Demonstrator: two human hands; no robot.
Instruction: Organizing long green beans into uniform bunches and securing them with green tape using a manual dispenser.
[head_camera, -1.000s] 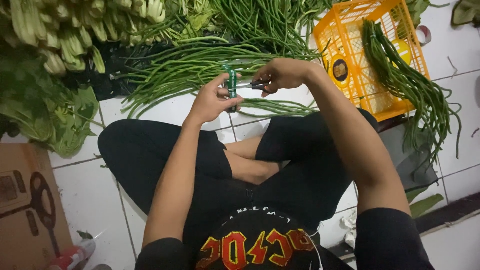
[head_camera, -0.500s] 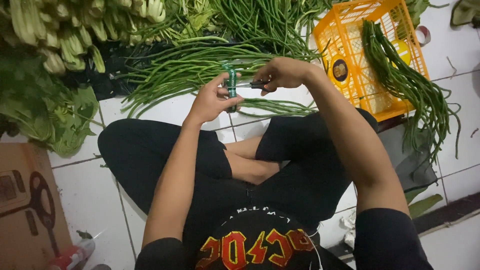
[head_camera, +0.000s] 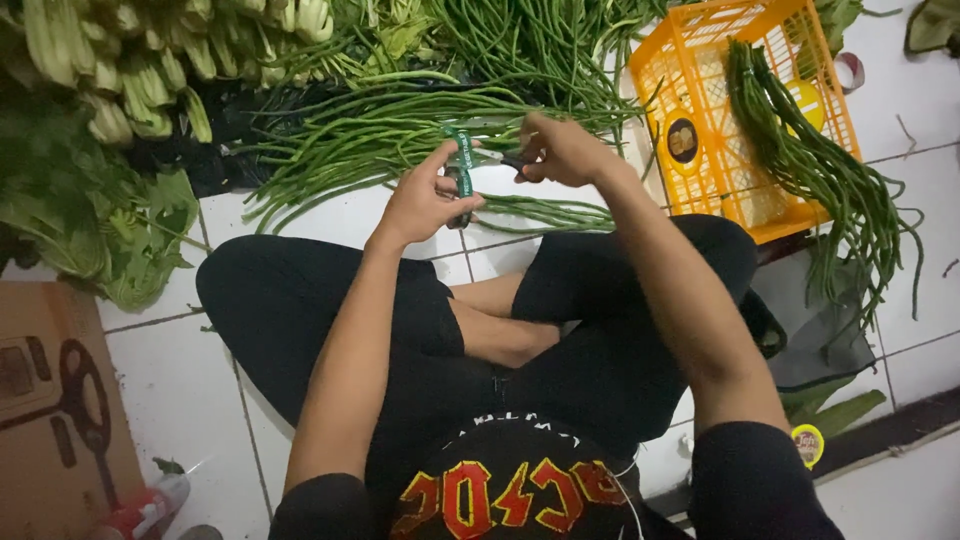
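I sit cross-legged on a white tiled floor. My left hand (head_camera: 425, 205) pinches a narrow green tape strip (head_camera: 463, 160) and holds it upright. My right hand (head_camera: 562, 150) is closed on small dark-handled scissors (head_camera: 516, 160), whose tip points at the strip. Just beyond both hands lies a wide pile of long green beans (head_camera: 380, 125). A thin bundle of long beans (head_camera: 550, 212) rests on the tiles under my right wrist.
A yellow plastic crate (head_camera: 700, 60) stands at the right with long beans (head_camera: 815, 175) draped over its edge. Leafy greens (head_camera: 90, 215) and pale-stemmed cabbages (head_camera: 130, 60) fill the left and top. A cardboard sheet (head_camera: 50, 400) lies at the lower left, and a tape roll (head_camera: 850, 70) sits beyond the crate.
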